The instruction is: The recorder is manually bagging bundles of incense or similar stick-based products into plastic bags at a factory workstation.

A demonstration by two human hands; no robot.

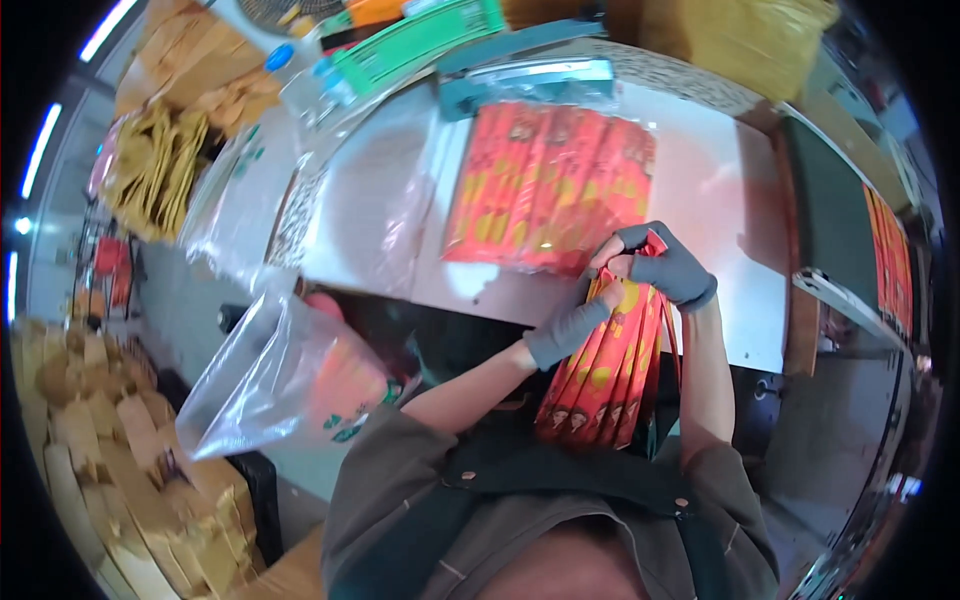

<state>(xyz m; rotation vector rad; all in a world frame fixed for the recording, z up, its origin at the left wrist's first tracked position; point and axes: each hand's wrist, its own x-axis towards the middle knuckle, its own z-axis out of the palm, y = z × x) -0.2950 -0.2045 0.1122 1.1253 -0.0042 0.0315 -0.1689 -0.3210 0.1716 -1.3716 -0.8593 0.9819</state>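
Worktop: white bench (720,200) runs across in front of me, cluttered at the far edge, bare where I work.
Right hand grip: my right hand (668,262), in a grey fingerless glove, is closed over the top end of a bunch of red-and-yellow packets (605,375), pinching them together so the ends stay level.
Left hand grip: my left hand (580,318), gloved the same way, is clamped on the bunch just below, fingers wrapped around its side to keep the stack from fanning.
Where the bunch is: held upright between chest and bench edge, off the surface, lower ends hanging toward my apron (560,480); I judge this lets the packets settle square by their own weight.
Just beyond: clear sleeve of matching red packets (550,185) lies flat on the bench, close past my knuckles, near enough to reach without leaning.
Left side: open clear plastic bag (275,375) hangs off the bench edge with something red inside.
Far edge: teal bar-shaped device (530,80) sits past the flat sleeve; green box (415,40) beside it.
Floor left: stacks of tan cardboard pieces (100,450), well apart from my hands.
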